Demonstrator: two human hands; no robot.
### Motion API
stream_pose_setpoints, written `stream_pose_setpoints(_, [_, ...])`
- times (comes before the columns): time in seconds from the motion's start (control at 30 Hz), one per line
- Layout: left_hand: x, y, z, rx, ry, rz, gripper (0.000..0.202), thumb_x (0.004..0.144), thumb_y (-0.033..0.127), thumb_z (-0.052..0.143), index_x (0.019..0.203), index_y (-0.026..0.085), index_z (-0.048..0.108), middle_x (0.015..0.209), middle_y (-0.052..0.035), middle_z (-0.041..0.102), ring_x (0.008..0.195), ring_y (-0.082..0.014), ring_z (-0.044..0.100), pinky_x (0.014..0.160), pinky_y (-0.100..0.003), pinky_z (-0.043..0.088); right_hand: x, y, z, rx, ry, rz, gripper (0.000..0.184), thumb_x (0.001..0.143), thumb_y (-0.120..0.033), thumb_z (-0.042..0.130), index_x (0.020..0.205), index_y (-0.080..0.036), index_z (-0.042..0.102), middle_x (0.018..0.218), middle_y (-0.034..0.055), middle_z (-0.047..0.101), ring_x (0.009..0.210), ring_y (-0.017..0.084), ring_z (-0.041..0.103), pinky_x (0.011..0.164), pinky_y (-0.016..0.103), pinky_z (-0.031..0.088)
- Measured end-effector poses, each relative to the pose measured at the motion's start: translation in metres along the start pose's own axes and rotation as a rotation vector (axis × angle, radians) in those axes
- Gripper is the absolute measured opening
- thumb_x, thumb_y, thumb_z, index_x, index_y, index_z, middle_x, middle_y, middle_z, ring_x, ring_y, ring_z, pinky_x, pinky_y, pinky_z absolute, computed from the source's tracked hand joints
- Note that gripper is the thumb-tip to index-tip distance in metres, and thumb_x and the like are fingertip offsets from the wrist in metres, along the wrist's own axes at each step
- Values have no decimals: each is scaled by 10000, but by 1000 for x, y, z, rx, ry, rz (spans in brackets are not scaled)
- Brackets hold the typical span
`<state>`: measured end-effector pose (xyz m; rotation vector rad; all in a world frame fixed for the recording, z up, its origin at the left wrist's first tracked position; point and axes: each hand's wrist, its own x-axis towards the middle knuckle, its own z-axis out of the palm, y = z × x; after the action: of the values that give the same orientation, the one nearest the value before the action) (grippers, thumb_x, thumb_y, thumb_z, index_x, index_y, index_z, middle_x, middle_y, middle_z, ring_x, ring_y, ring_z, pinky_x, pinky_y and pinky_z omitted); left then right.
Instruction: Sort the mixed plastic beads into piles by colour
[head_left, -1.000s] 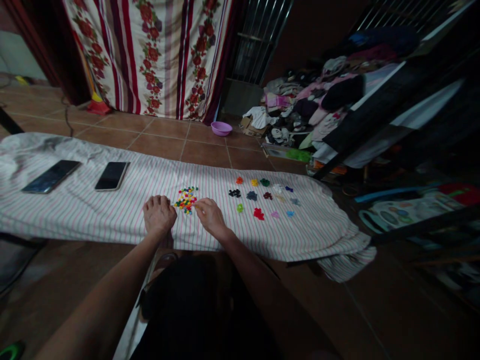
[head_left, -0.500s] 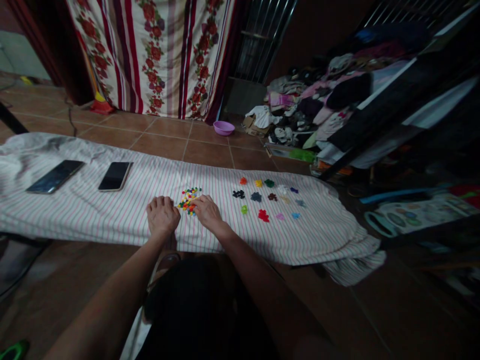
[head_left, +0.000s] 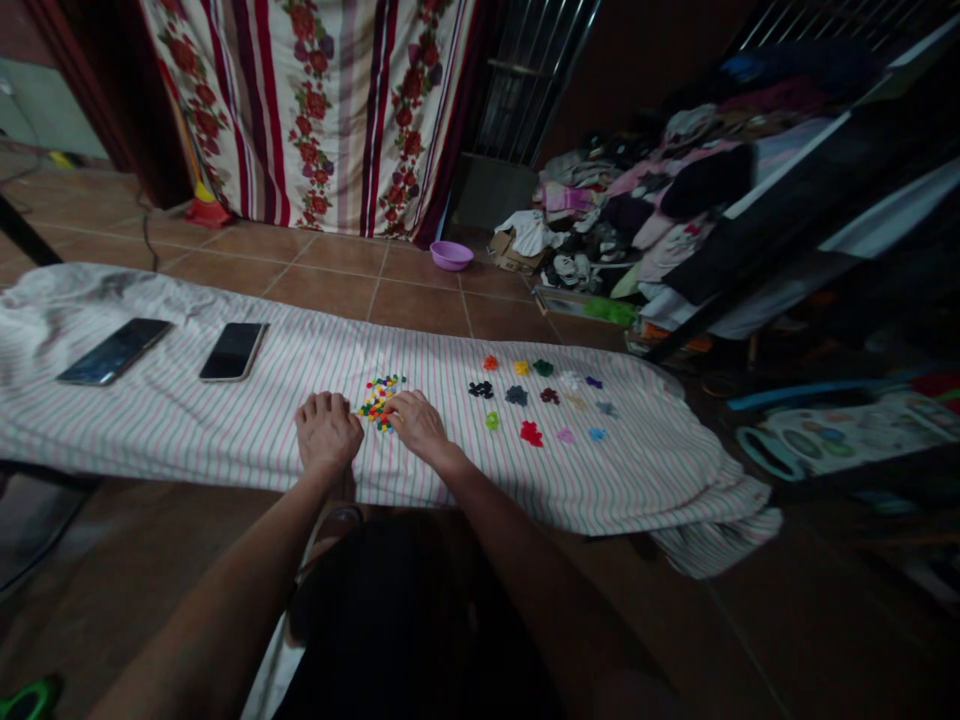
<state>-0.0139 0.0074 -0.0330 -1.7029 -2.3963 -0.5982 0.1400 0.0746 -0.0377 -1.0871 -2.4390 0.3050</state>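
A mixed pile of small coloured pieces (head_left: 375,405) lies on a striped cloth (head_left: 225,435), between my hands. My left hand (head_left: 328,432) rests at the pile's left side, fingers curled down toward the cloth. From the right, my right hand (head_left: 415,420) reaches into the pile with its fingertips drawn together; anything between them is too small to make out. Farther right the pieces lie in small single-colour heaps, among them black pieces (head_left: 481,389), red pieces (head_left: 532,433), yellow pieces (head_left: 521,368), dark green pieces (head_left: 543,368) and lime pieces (head_left: 492,421).
Two dark-screened devices lie on the left of the cloth: a larger one (head_left: 116,352) and a phone (head_left: 234,352). Beyond the cloth, a purple basin (head_left: 451,257) stands on the tiled floor near a floral curtain (head_left: 315,120). Clothes (head_left: 637,200) are heaped at the back right.
The whole view has shifted slightly, so things appear a little farther right. Both hands stay at the mixed pile, with the right fingertips still among the pieces.
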Motion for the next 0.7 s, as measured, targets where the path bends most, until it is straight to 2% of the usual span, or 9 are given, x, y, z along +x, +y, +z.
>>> stream_pose_setpoints(0.2, [0, -1, 2, 20, 19, 5, 270, 844, 247, 405, 1002, 154, 604, 1041, -154, 614, 1090, -321, 490, 885, -440, 343, 0, 3, -1, 30, 25, 27, 106, 887, -140, 589, 922, -217, 654, 952, 25, 685, 940, 187, 559, 870, 304, 414])
stream_pose_setpoints(0.53, [0, 1, 0, 3, -1, -8, 287, 838, 242, 398, 1012, 157, 610, 1060, -164, 613, 1107, -324, 483, 892, -453, 345, 1, 7, -7, 55, 62, 4, 127, 913, -204, 593, 960, -226, 709, 960, 41, 693, 945, 191, 577, 883, 315, 428])
stream_pose_setpoints(0.7, [-1, -1, 4, 21, 34, 2, 286, 848, 274, 381, 996, 169, 601, 1060, -146, 615, 1076, -311, 505, 887, -437, 352, 0, 9, -8, 147, 92, 14, 184, 940, -190, 540, 1016, -218, 706, 1011, 43, 677, 959, 151, 617, 856, 258, 468])
